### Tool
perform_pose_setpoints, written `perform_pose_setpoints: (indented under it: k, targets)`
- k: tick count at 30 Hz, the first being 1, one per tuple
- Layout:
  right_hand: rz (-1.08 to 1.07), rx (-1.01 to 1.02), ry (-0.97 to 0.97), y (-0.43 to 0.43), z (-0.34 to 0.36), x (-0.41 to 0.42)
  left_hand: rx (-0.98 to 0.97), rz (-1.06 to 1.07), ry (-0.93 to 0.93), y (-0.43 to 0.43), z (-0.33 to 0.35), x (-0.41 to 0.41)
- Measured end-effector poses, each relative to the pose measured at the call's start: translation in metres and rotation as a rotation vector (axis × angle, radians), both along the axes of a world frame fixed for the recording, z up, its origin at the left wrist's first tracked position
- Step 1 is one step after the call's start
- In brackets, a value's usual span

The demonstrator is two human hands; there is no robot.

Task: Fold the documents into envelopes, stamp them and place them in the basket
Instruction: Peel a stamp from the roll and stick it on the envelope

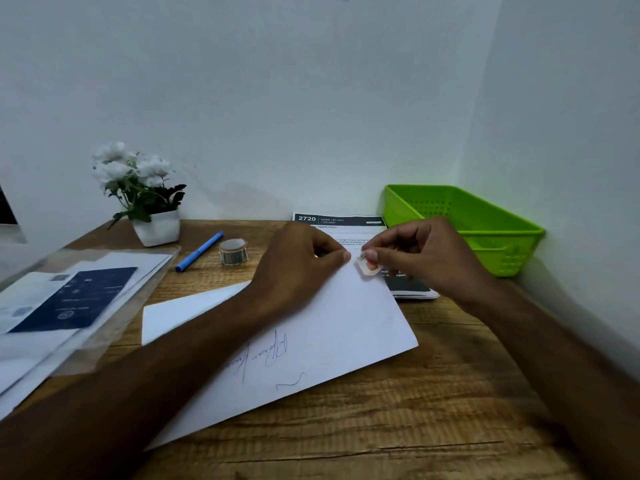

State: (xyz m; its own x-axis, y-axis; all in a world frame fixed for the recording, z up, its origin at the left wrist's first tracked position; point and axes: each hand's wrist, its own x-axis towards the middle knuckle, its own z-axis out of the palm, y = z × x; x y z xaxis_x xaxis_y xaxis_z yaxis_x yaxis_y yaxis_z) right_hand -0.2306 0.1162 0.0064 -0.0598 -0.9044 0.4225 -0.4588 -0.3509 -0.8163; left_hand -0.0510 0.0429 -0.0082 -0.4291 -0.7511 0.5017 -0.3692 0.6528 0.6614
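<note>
Head view | left hand (pixel 298 268) presses envelope (pixel 332 327) corner | right hand (pixel 422 258) pinches stamp (pixel 367 268)

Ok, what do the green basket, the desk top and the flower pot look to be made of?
Green basket: plastic, by its uniform bright colour, moulded rim and perforated walls. Desk top: wood or wood-look laminate, matte, with grain lines and cracks. Flower pot: smooth white, probably ceramic or plastic; can't tell which.

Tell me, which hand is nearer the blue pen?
Left. The left hand holds a corner of the white envelope, right of the blue pen; the right hand is farther right, pinching the stamp near the green basket.
</note>
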Motion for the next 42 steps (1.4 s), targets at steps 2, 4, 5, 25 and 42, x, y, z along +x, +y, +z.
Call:
perform_pose_setpoints:
  k: [2,4,5,25,42]
  targets:
    - [-0.027,0.002,-0.020,-0.001,-0.002,0.002,-0.012,0.006,0.004,-0.001,0.000,0.000]
    - [-0.065,0.009,-0.044,-0.003,-0.004,0.004,-0.015,0.013,0.004,-0.001,0.000,0.000]
    - [-0.087,0.009,-0.047,-0.004,-0.005,0.004,-0.014,0.015,0.004,-0.001,0.001,0.000]
    - [-0.179,0.005,-0.100,-0.004,-0.008,0.012,0.027,-0.008,0.062,0.003,-0.001,0.000]
    - [-0.203,-0.025,-0.069,-0.004,-0.010,0.015,-0.043,0.016,0.036,0.002,-0.005,-0.001]
